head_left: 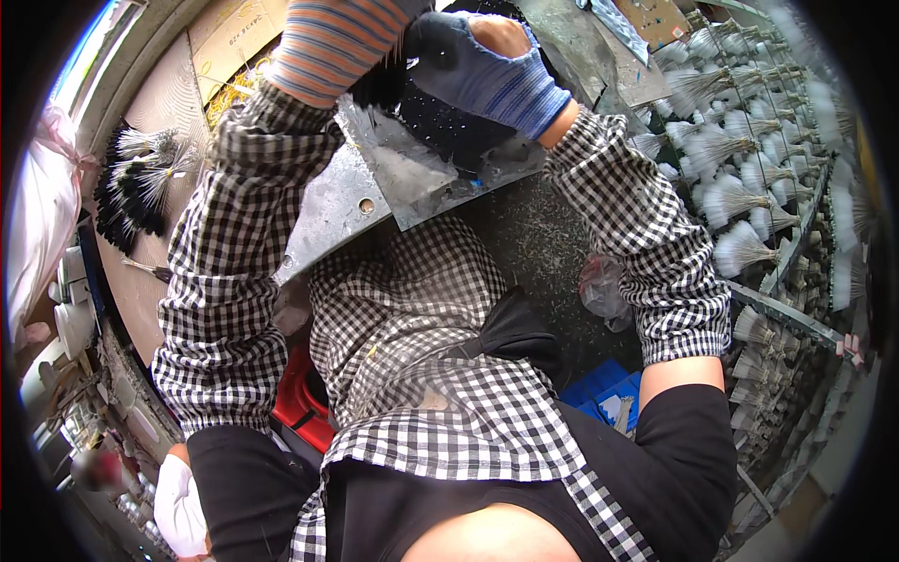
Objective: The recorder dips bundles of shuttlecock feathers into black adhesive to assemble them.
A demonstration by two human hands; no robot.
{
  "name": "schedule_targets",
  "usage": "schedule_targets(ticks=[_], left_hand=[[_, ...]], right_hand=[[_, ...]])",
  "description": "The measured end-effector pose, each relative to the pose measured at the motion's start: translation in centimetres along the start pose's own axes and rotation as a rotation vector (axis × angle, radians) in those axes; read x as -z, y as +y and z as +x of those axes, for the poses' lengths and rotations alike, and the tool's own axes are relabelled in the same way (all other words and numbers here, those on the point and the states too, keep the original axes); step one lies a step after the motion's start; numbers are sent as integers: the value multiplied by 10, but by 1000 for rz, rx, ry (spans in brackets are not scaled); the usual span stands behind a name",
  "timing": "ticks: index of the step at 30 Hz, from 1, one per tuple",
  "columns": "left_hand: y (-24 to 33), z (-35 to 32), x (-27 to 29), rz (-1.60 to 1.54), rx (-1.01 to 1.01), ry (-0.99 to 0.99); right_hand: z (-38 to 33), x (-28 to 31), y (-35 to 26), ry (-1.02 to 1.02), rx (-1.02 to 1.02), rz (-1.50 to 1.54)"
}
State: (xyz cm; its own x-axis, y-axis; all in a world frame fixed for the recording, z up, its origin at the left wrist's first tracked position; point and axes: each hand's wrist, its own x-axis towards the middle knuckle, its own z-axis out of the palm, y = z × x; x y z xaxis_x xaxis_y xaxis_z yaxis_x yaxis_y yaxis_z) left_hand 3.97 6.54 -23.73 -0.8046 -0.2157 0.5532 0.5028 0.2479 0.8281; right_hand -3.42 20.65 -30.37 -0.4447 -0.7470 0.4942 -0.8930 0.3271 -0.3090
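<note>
Two gloved hands meet at the top edge of the view, above a metal work plate. Between and just below them, beside the left wrist, is a dark clump. It is black and matte, with a ragged, fringed outline like bristles; a few fine, pale hairs stick out near the left hand's fingers. It lies against a shiny black patch of the work surface, speckled with pale flecks, so its edges blend into the background and its full shape is hard to make out.

The left hand wears an orange and grey striped glove, the right hand a blue striped one with a dark palm area and an opening that bares some skin. The upper edge cuts off part of the left hand, and its fingertips are out of sight. The right hand's fingertips are hidden where the two hands come together. I cannot tell whether either hand is pinching the clump or only resting near it.

To the left, black and white brush heads lie bunched on a tan board. To the right, many pale brushes fill a rack, blurring together toward the curved, dark rim.
</note>
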Motion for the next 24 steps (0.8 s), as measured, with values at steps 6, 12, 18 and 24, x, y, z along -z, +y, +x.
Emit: schedule_targets(ticks=[6,12,18,24], left_hand=[[19,3,-13,826,-523,-385],[-7,-11,-13,792,-464,-340],[-9,-7,-9,762,-465,-337],[-19,-9,-11,740,-405,-237]], right_hand=[[-30,-48,44,-151,-9,265],[-39,-65,52,37,154,224],[-33,-41,25,-142,-12,47],[-45,-44,41,99,147,96]])
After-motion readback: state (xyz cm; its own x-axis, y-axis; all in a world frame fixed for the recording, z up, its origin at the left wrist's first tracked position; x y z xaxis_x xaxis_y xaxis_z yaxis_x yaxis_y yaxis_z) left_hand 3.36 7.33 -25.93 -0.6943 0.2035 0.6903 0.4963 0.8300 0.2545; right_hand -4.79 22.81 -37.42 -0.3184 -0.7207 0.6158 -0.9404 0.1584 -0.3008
